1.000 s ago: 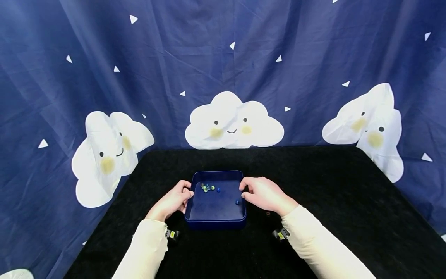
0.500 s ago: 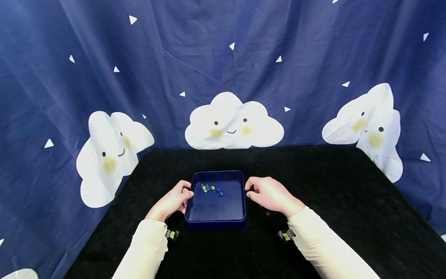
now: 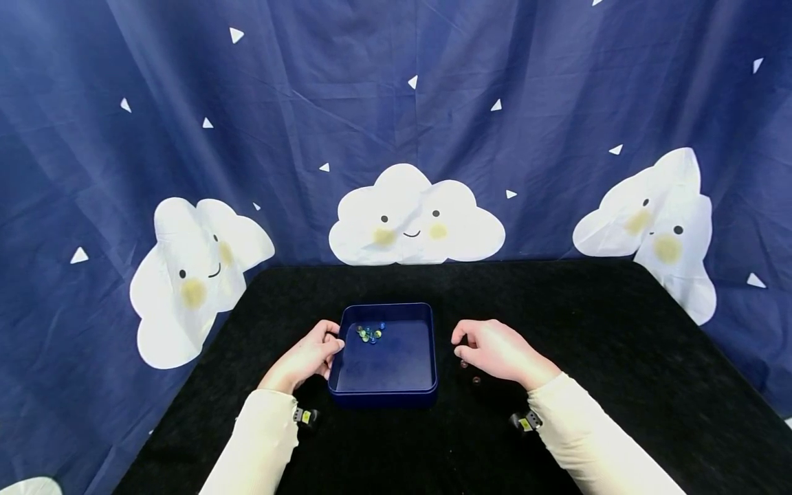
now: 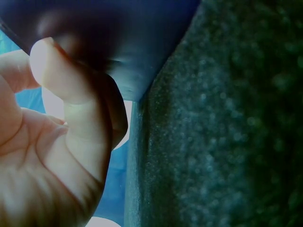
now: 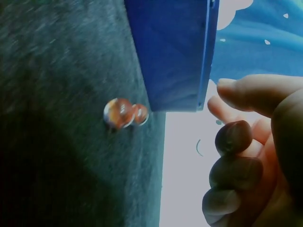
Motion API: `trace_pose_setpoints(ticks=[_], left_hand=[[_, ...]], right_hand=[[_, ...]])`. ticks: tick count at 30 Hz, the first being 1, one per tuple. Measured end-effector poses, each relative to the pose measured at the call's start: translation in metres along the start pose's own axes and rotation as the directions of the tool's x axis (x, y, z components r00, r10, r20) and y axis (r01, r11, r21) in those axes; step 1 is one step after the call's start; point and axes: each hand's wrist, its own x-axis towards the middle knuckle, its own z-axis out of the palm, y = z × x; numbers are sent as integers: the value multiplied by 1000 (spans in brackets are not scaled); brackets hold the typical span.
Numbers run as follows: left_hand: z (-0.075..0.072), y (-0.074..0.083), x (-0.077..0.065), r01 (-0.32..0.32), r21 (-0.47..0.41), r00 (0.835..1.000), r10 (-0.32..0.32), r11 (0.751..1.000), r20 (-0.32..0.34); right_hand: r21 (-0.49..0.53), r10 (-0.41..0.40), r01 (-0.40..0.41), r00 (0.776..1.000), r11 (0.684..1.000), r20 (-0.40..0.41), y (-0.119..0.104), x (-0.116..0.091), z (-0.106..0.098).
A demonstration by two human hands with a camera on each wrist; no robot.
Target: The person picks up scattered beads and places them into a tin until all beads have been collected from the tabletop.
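A dark blue square box [image 3: 386, 375] lies on the black cloth, and several green and blue glass marbles [image 3: 369, 335] sit in its back left part. At the box's left wall, my left hand [image 3: 307, 356] grips the side; the left wrist view shows its thumb [image 4: 61, 75] against the wall. To the right of the box hovers my right hand [image 3: 501, 349], fingers loosely curled with nothing between them. Close under it, two reddish-brown marbles [image 5: 118, 113] rest on the cloth; the head view shows one brown marble [image 3: 476, 380] plainly and the other beside the thumb.
Black cloth [image 3: 557, 309] covers the table around the box. Behind the table hangs a dark blue curtain [image 3: 297, 103] with white clouds and small triangles. A small camera [image 3: 526, 421] is strapped at the right wrist, another camera [image 3: 306, 416] at the left.
My right hand has moved right, away from the box's right rim. Blue marbles in the box have rolled left and back to the cluster. The left hand has stayed in place.
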Motion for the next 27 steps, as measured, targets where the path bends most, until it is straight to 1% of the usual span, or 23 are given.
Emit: trace_pose_setpoints(ticks=[4,8,12,19,24,27], left_hand=[[1,1,-1,1,2,1000,-1,1000,-1],[1,2,-2,5,0,1000,-5,1000,2],[2,2,-2,4,2,1000,-4,1000,0],[3,-1,0,11,-5,1000,-11,1000,-18],[4,0,0,11,-2,1000,-11,1000,-20],[4,0,0,14,-3,1000,-14,1000,-18]], right_hand=[[-37,-6,7,1000,999,24,5,-6,1],[-37,2,1,997,999,80,9,-12,1],[-36,-3,8,991,999,131,14,-19,1],[-47,22,-13,977,999,210,21,-26,0],[-30,-10,17,975,999,224,23,-30,1],[-29,-14,21,975,999,222,23,-30,3]])
